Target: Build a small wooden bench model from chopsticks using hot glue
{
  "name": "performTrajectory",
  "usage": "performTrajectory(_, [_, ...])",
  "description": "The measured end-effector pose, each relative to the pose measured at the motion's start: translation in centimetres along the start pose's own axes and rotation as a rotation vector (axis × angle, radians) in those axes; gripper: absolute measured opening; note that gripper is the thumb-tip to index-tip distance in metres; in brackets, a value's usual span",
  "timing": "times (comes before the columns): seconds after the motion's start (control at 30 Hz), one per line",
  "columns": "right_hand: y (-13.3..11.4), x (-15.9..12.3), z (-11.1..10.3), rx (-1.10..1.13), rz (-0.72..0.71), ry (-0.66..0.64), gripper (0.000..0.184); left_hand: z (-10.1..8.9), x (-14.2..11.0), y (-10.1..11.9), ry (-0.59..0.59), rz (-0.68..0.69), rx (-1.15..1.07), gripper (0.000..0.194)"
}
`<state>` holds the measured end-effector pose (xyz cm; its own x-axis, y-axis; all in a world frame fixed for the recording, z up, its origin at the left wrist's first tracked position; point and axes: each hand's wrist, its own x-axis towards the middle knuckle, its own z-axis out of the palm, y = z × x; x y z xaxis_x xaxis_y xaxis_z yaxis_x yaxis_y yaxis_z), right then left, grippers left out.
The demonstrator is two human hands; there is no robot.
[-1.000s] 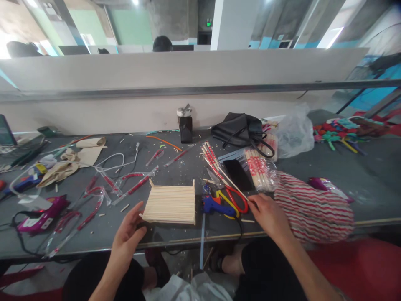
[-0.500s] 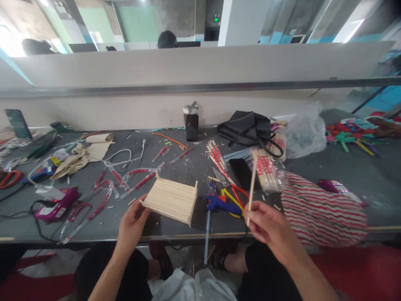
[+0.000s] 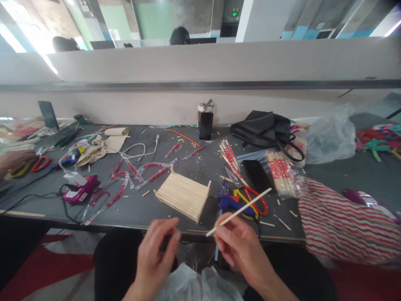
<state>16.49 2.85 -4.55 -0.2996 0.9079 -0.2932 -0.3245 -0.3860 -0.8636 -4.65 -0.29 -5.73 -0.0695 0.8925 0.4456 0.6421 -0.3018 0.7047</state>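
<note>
My right hand [image 3: 236, 242] pinches a thin pale wooden chopstick [image 3: 250, 203] near its lower end; it slants up to the right. My left hand [image 3: 158, 251] is slightly blurred, its thumb and fingers apart, with nothing in it. It hovers in front of the table edge, just below a small slatted platform [image 3: 183, 193] built of chopsticks side by side, with short posts at its corners. The platform rests on the table, untouched. Beside it, behind the held chopstick, lie a blue glue gun [image 3: 230, 202] and scissors with red handles [image 3: 262, 205], partly covered by the chopstick.
Loose chopsticks in red paper [image 3: 230, 154], a phone [image 3: 257, 175] and a bagged chopstick bundle [image 3: 281, 173] lie right. A striped cloth [image 3: 347, 225] hangs over the front edge. Red plastic-wrapped pieces [image 3: 153, 173] and a purple device [image 3: 80, 190] lie left. Another person's hand [image 3: 14, 161] shows far left.
My left hand has let go of the chopstick platform and drawn back toward me. My right hand has moved inward, tilting the chopstick from upright to slanted. The view has shifted left.
</note>
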Motion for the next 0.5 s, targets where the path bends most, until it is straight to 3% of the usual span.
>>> performTrajectory(0.1, [0.8, -0.6, 1.0, -0.053, 0.057, -0.056, 0.029, 1.1, -1.1, 2.7, -0.167, 0.149, -0.115, 0.034])
performTrajectory(0.17, [1.1, -0.9, 1.4, -0.076, 0.079, -0.071, 0.031, 1.8, -1.2, 3.4, -0.185, 0.156, -0.159, 0.024])
performTrajectory(0.33, [0.8, -1.5, 0.4, -0.114, 0.097, -0.012, 0.032, 2.7, -1.3, 3.1, -0.235, 0.033, -0.179, 0.009])
performTrajectory(0.5, [-1.8, -1.1, -3.5, -0.026, -0.029, 0.232, 0.032, 3.8, -2.1, 1.6, -0.219, -0.154, -0.188, 0.01])
